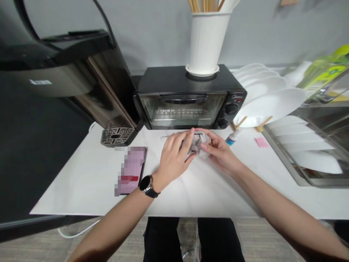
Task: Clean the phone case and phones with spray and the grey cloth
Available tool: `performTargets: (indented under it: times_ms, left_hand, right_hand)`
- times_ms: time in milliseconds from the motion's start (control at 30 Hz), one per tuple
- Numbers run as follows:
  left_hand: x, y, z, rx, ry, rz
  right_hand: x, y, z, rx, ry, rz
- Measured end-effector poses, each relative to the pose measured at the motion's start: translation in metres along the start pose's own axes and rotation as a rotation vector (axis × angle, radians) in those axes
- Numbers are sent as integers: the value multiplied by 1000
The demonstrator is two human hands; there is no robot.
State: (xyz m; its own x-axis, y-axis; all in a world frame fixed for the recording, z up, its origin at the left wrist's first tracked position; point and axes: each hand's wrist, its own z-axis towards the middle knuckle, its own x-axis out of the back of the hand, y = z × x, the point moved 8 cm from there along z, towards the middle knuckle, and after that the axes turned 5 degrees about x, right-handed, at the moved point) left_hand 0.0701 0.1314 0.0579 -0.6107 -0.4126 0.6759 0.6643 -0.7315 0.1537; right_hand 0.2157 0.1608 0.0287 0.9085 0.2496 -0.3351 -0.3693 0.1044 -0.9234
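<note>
In front of the toaster oven (pixel 181 98), my left hand (pixel 174 154) and my right hand (pixel 219 149) meet over the white counter. Between them is a crumpled grey-and-white bundle (pixel 201 145), like thin plastic or tissue; its exact kind and contents cannot be made out. The right thumb presses on its front while the fingers curl behind it. My left hand is closed round its left side, partly covering it. A thin pale strip shows just left of the left fingers. A small white bottle with a blue label (pixel 232 138) lies just beyond my right hand.
A phone (pixel 132 169) lies left of my left forearm. Behind it stands a dark drinks machine (pixel 109 91). A paper cup of wooden sticks (pixel 208 40) tops the oven. White plates (pixel 272 102), a pink note (pixel 261 142) and a sink (pixel 305 178) are on the right.
</note>
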Motion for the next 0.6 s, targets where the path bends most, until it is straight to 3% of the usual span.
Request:
performTargets:
  times_ms: [200, 367, 500, 600]
  left_hand:
    - [-6, 6, -2, -71, -70, 23]
    - [-5, 3, -4, -49, -41, 72]
    - [2, 4, -5, -81, 56, -24]
    - [4, 5, -4, -94, 67, -85]
  right_hand:
    - [10, 0, -10, 127, 86, -96]
    - [6, -6, -7, 174, 46, -128]
    - [3, -2, -6, 126, -14, -98]
    - [0, 3, -7, 71, -56, 36]
